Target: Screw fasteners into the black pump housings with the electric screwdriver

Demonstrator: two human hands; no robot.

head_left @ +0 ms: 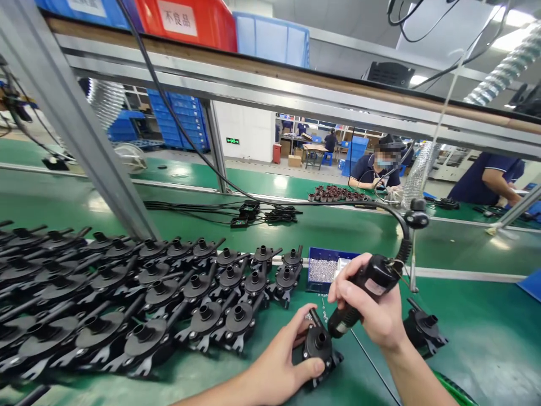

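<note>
Near the bottom centre, my left hand (284, 363) grips a black round pump housing (318, 342) on the green table, thumb on its near side and fingers round the back. My right hand (376, 307) is wrapped round a black electric screwdriver (359, 294), its cable rising from the top end. The screwdriver slants down to the left, its lower end at the right edge of the housing; whether the bit touches a screw is hidden. Behind them a blue bin (322, 270) holds small silver screws, and a few more lie loose before it.
Rows of black housings (156, 287) fill the left side. Another housing (424, 329) stands right of my right hand. Black cables (249, 211) lie farther back. A metal frame post (91, 124) rises at the left. Across the bench a person (376, 169) sits near reddish parts (338, 193).
</note>
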